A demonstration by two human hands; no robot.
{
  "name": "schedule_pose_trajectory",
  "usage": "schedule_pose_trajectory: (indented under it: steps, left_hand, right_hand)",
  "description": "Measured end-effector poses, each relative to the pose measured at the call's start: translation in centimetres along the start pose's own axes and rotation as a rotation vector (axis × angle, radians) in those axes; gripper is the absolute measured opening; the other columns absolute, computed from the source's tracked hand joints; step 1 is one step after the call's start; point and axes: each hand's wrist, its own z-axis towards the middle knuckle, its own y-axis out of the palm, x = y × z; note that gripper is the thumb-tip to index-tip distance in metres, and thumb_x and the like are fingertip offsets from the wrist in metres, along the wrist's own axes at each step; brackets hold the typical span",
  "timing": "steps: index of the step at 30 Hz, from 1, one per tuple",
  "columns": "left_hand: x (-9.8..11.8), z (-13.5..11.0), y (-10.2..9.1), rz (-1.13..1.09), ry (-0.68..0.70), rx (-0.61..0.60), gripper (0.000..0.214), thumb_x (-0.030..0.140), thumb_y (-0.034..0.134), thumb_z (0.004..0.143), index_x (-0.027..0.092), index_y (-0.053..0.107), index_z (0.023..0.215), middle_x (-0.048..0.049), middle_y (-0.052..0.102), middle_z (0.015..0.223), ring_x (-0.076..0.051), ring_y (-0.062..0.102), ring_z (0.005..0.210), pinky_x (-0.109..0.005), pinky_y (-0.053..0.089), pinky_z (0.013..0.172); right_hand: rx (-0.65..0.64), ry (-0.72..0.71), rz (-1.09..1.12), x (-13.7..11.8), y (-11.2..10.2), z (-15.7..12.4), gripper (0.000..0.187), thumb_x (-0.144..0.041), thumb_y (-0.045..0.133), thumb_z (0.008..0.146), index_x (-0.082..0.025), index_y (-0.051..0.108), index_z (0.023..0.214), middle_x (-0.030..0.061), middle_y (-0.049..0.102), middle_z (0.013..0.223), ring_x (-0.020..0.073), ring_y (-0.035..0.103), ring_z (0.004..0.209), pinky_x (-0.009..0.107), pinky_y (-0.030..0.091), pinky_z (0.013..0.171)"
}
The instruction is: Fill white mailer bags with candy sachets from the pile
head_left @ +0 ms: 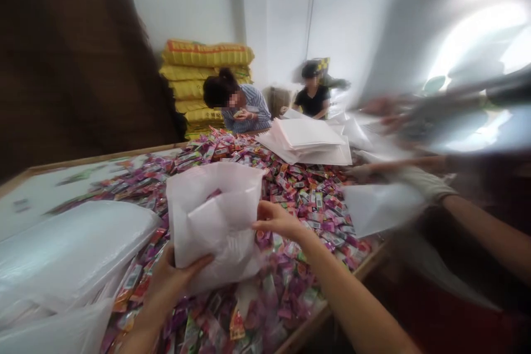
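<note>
A white plastic bag (207, 232) is held upright over a wide heap of small colourful packets (307, 193). Its mouth gapes a little, and a purple packet shows inside. My left hand (182, 271) grips the bag's lower left side, thumb across the front. At the right edge, the fingers of my right hand (280, 221) are bent against the bag's side; the pinch itself is partly hidden. Purple, pink and orange packets lie beneath and around both hands.
Large white bags (74, 254) lie at the left. A stack of flat white bags (311, 135) rests on the heap. A co-worker's gloved hand (423, 182) is near another white bag (381, 204) at right. Two people sit behind, beside stacked yellow sacks (191, 88). A wooden edge (307, 329) borders the table.
</note>
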Motion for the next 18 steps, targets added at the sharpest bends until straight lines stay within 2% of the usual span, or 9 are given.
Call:
schedule_pose_trajectory:
  steps: [1,3,5,6,8,10,13,15,18]
  left_hand:
    - [-0.6,-0.5,-0.1,0.034,0.027,-0.012,0.085,0.050,0.085,0.049,0.019,0.053,0.122,-0.0127,0.066,0.115,-0.037,0.060,0.105,-0.051,0.050,0.089]
    - [-2.0,-1.5,-0.5,0.049,0.037,-0.021,0.089,0.048,0.084,0.050,0.020,0.049,0.126,-0.0127,0.063,0.120,-0.039,0.057,0.111,-0.053,0.048,0.093]
    - [-3.2,-2.5,-0.9,0.004,-0.012,0.015,0.093,0.046,0.084,0.049,0.020,0.045,0.129,-0.0129,0.062,0.120,-0.039,0.056,0.114,-0.052,0.047,0.095]
    - [-3.6,-2.9,-1.0,-0.022,-0.036,0.020,0.094,0.044,0.084,0.049,0.020,0.044,0.130,-0.0128,0.062,0.120,-0.038,0.056,0.115,-0.051,0.047,0.095]
    - [-3.9,-3.6,-1.2,-0.099,-0.035,0.010,0.093,0.039,0.085,0.047,0.021,0.045,0.129,-0.0126,0.062,0.124,-0.036,0.056,0.118,-0.047,0.047,0.097]
    - [-3.7,-4.1,-1.3,-0.166,-0.019,0.009,0.092,0.034,0.086,0.045,0.022,0.047,0.127,-0.0120,0.061,0.128,-0.035,0.055,0.120,-0.042,0.048,0.097]
    - [-2.9,-5.0,-1.3,-0.194,-0.110,0.077,0.090,0.024,0.085,0.037,0.023,0.053,0.121,-0.0097,0.068,0.117,-0.037,0.059,0.115,-0.041,0.053,0.088]
    - [-2.3,-5.7,-1.1,-0.220,-0.184,0.067,0.087,0.019,0.083,0.034,0.025,0.055,0.116,-0.0062,0.072,0.105,-0.037,0.063,0.107,-0.041,0.056,0.082]
    - [-1.4,-6.9,-1.0,-0.288,-0.228,-0.002,0.087,0.018,0.082,0.036,0.027,0.053,0.118,-0.0023,0.074,0.098,-0.036,0.065,0.101,-0.041,0.056,0.082]
  right_hand:
    - [0.091,0.067,-0.163,1.1,-1.9,-1.2,0.070,-0.047,0.076,0.067,-0.021,0.057,0.129,0.0112,0.060,0.127,0.0275,0.056,0.115,0.040,0.046,0.094]
    - [0.380,0.325,-0.557,4.1,-4.7,-3.6,0.087,-0.047,0.080,0.061,-0.023,0.048,0.138,0.0168,0.043,0.145,0.0364,0.042,0.130,0.051,0.039,0.100]
    - [0.497,0.534,-0.790,7.7,-5.8,-5.4,0.093,-0.047,0.083,0.057,-0.026,0.046,0.140,0.0193,0.034,0.150,0.0448,0.034,0.133,0.059,0.037,0.097]
    - [0.486,0.547,-0.828,9.3,-5.8,-6.0,0.086,-0.044,0.082,0.059,-0.026,0.050,0.137,0.0191,0.039,0.147,0.0450,0.036,0.131,0.058,0.038,0.095]
    - [0.417,0.431,-0.814,11.8,-5.0,-6.4,0.051,-0.029,0.073,0.069,-0.023,0.065,0.120,0.0156,0.058,0.126,0.0364,0.050,0.120,0.047,0.043,0.093]
    - [0.396,0.307,-0.771,12.2,-4.3,-5.7,0.028,-0.014,0.060,0.074,-0.020,0.072,0.099,0.0108,0.068,0.103,0.0261,0.061,0.104,0.036,0.045,0.090]
    - [0.507,0.162,-0.641,7.9,-4.9,-3.4,0.026,-0.012,0.056,0.073,-0.020,0.074,0.090,0.0068,0.071,0.091,0.0221,0.065,0.089,0.032,0.048,0.083]
    - [0.553,-0.055,-0.542,1.7,-5.9,-2.0,0.023,-0.016,0.060,0.073,-0.023,0.074,0.090,0.0048,0.070,0.087,0.0216,0.065,0.082,0.032,0.049,0.077]
    - [0.432,-0.461,-0.535,-9.7,-6.0,-1.1,0.025,-0.016,0.061,0.076,-0.025,0.075,0.095,0.0038,0.068,0.090,0.0181,0.063,0.082,0.029,0.047,0.073]
